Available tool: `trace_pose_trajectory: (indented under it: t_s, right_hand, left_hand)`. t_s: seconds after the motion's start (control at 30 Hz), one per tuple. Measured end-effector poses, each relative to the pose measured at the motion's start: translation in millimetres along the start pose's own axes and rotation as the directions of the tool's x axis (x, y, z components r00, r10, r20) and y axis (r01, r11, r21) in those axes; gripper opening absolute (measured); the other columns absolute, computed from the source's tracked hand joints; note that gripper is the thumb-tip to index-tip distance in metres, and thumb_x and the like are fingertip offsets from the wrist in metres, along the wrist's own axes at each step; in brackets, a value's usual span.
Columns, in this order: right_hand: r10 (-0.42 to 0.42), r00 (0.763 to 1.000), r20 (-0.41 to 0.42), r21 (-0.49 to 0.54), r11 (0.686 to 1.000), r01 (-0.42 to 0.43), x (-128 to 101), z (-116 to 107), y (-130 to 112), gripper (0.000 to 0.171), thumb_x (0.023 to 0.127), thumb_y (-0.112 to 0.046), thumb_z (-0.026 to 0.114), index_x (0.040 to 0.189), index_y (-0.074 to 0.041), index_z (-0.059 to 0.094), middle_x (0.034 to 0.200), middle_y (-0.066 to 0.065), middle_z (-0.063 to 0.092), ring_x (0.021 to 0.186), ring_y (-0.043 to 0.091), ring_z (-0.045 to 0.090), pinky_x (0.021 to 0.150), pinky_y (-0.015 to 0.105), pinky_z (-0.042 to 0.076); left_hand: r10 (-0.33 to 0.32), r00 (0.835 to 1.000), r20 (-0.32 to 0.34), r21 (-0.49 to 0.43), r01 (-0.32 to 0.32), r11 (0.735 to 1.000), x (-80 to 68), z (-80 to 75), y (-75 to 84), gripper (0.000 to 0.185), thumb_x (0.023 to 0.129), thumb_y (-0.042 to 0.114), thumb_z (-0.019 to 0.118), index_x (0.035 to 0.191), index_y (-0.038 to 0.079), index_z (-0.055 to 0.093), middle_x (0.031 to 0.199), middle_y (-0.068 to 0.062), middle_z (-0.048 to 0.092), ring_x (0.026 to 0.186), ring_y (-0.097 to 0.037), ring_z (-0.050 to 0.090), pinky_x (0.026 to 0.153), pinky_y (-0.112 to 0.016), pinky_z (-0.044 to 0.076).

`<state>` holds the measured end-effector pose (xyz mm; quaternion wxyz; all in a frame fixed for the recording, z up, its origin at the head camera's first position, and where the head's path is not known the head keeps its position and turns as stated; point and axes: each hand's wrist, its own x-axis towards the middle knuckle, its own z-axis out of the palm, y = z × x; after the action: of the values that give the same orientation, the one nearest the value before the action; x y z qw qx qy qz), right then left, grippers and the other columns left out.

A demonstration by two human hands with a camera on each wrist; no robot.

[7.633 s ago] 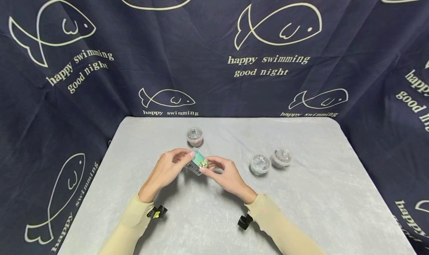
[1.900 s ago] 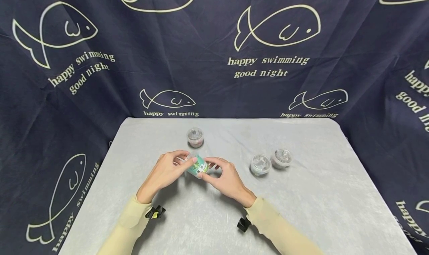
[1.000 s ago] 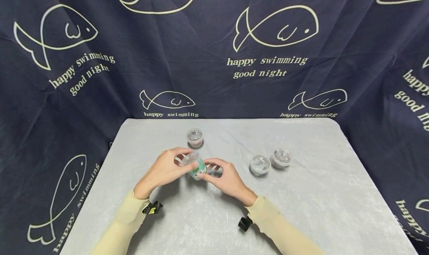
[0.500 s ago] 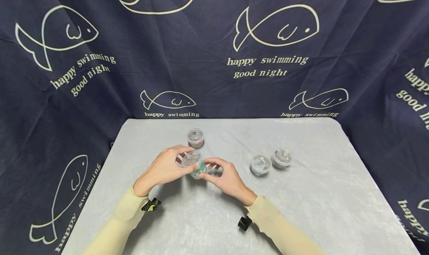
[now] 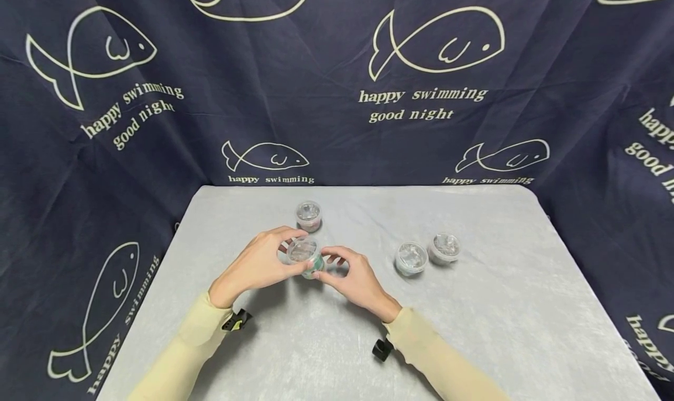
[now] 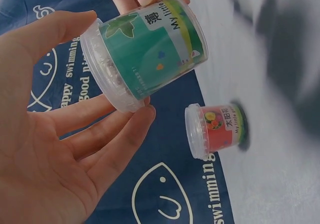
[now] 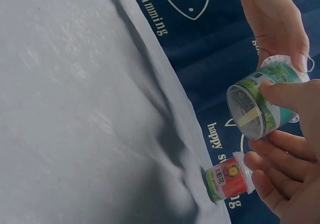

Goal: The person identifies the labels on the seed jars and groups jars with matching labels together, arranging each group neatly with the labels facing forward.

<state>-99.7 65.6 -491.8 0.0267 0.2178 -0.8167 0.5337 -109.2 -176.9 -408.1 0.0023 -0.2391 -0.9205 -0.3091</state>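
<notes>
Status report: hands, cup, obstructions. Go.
Left hand and right hand both grip the green cup, lifted off the table. Red cup stands just behind, untouched. Nothing blocking.

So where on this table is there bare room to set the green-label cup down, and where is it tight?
Bare cloth spans the table front right, below the two lidded cups, and the front left beside the left hand. It is tight at the middle: the green-label cup sits between both hands, right hand, with the red-label cup just behind.
</notes>
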Motion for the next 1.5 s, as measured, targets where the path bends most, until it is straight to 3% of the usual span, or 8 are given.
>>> trace_pose_trajectory:
  t_s: [0.13,0.37,0.83,1.2,1.5]
  right_hand:
    - [-0.021,1.000,-0.003,-0.019,1.000,0.021,3,2,3,0.045,0.087,-0.023,0.092,0.128,-0.014,0.075,0.117,-0.001,0.077,0.101,0.027,0.072,0.089,0.051,0.059]
    - [-0.016,1.000,0.005,-0.066,0.998,0.016,7,4,5,0.046,0.086,-0.021,0.092,0.128,-0.011,0.075,0.117,0.008,0.077,0.102,0.030,0.073,0.090,0.050,0.059]
    - [-0.062,0.998,0.026,-0.170,0.983,0.065,17,14,17,0.046,0.087,-0.022,0.091,0.127,-0.006,0.075,0.115,0.007,0.077,0.101,0.027,0.073,0.092,0.046,0.060]
    - [0.006,0.998,0.062,-0.178,0.984,0.006,27,18,22,0.044,0.087,-0.020,0.090,0.125,-0.004,0.076,0.112,0.010,0.077,0.100,0.025,0.072,0.092,0.044,0.059]
    - [0.026,0.997,0.078,-0.178,0.984,-0.011,33,22,25,0.042,0.088,-0.020,0.090,0.124,-0.004,0.077,0.110,0.009,0.077,0.100,0.025,0.072,0.091,0.044,0.059]
  left_hand:
    - [0.011,1.000,-0.007,0.021,-0.010,1.000,1.1,1.2,-1.3,0.061,0.089,0.046,0.084,0.140,0.015,0.071,0.130,-0.001,0.073,0.100,-0.016,0.069,0.086,-0.041,0.059]
    - [-0.008,1.000,0.004,0.045,0.008,0.999,1.9,3.3,-1.4,0.066,0.086,0.043,0.087,0.141,0.011,0.069,0.132,-0.007,0.073,0.120,-0.027,0.069,0.102,-0.050,0.057]
    - [-0.001,1.000,0.008,0.101,0.001,0.995,5.4,14.7,-12.6,0.068,0.084,0.037,0.090,0.140,0.005,0.069,0.132,-0.011,0.072,0.120,-0.030,0.069,0.101,-0.050,0.058]
    - [-0.029,1.000,-0.004,0.021,0.029,0.999,10.2,23.7,-30.7,0.064,0.083,0.033,0.091,0.137,0.005,0.070,0.129,-0.010,0.073,0.117,-0.027,0.070,0.104,-0.048,0.057]
    - [-0.111,0.994,-0.025,-0.059,0.109,0.992,7.7,28.9,-39.2,0.069,0.086,0.036,0.089,0.141,0.000,0.066,0.129,-0.009,0.071,0.110,-0.026,0.071,0.097,-0.044,0.060]
